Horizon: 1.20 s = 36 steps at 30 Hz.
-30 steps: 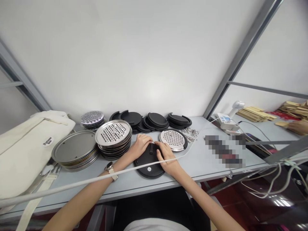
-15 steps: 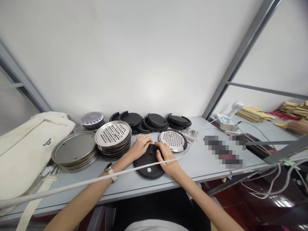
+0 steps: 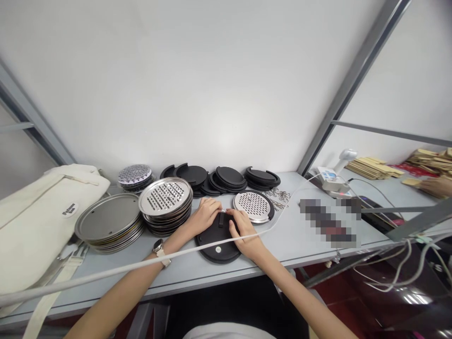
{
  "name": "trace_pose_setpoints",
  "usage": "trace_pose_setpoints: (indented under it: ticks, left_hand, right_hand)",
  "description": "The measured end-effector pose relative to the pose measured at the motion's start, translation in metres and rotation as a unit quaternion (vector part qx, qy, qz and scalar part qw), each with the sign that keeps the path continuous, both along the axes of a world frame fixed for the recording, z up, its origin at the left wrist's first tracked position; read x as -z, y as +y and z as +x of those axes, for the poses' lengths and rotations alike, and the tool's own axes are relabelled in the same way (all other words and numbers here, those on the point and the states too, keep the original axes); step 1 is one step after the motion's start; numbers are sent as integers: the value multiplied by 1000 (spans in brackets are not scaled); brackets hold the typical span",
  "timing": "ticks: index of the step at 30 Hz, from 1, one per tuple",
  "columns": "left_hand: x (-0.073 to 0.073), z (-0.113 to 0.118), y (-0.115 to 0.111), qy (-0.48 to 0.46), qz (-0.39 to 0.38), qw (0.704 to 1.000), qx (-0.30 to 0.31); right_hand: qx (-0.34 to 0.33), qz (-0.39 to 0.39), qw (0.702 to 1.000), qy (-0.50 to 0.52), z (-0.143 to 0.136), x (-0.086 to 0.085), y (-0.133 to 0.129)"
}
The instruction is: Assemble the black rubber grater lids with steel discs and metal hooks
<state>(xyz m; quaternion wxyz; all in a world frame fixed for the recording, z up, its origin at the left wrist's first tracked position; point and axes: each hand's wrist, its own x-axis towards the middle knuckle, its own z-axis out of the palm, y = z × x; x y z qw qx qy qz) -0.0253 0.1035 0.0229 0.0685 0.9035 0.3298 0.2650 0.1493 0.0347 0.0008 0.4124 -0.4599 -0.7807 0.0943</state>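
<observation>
A black round disc (image 3: 219,254) with a small pale round sticker lies on the grey table in front of me. My left hand (image 3: 205,214) is closed at its upper left edge, fingertips beside a small metal piece at the top. From the right, my right hand (image 3: 243,230) grips the disc's upper right edge with bent fingers. What the fingertips pinch is too small to tell. Left of my hands stands a stack of round metal graters (image 3: 165,196). Another perforated metal plate (image 3: 252,205) in a black holder sits just beyond my right hand.
Black discs (image 3: 229,176) are piled along the wall, with metal hooks (image 3: 278,197) beside them. Grey metal plates (image 3: 108,216) and a cream bag (image 3: 38,221) are at the left. A white cable (image 3: 123,268) crosses the view. Another person's hand (image 3: 438,186) is far right.
</observation>
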Motion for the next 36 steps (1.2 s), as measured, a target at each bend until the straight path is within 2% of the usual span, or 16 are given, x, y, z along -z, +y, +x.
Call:
trace_pose_setpoints:
  ticks: [14, 29, 36]
  left_hand:
    - [3, -1, 2, -35, -8, 999, 23]
    - [7, -2, 5, -75, -42, 996, 33]
    - [4, -1, 5, -91, -61, 993, 34]
  right_hand:
    - [-15, 1, 1000, -1, -1, -1, 0]
    - [1, 24, 999, -37, 0, 0, 1]
    - [6, 27, 999, -34, -1, 2, 1]
